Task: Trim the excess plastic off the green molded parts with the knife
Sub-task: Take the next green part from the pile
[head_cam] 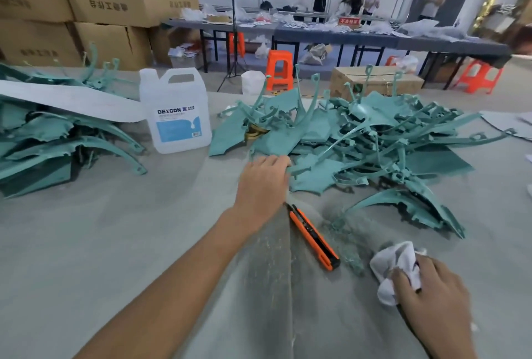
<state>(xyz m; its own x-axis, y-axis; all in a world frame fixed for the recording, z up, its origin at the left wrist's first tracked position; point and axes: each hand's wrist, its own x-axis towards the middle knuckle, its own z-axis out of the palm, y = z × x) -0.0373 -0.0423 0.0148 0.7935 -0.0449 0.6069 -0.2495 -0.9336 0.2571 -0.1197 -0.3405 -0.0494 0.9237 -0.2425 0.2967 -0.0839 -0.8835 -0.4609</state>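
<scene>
While L hand (263, 183) grips green part (309, 183) & R hand (434, 292) clutches cloth (388, 260), knife (313, 236) lies btwn hands.

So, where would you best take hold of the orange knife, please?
Pinch the orange knife at mid-body from above, across its long sides: it lies flat with both sides free. Avoid the dark ends; the blade end is unclear. The right hand is nearer, though it holds a cloth.

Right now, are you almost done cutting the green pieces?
Not nearly. Green shavings beside the knife suggest some trimming is done. The left hand grips a green piece at the big pile's edge, the right hand holds a cloth, and the knife lies untouched. That pile looks left to do.
</scene>
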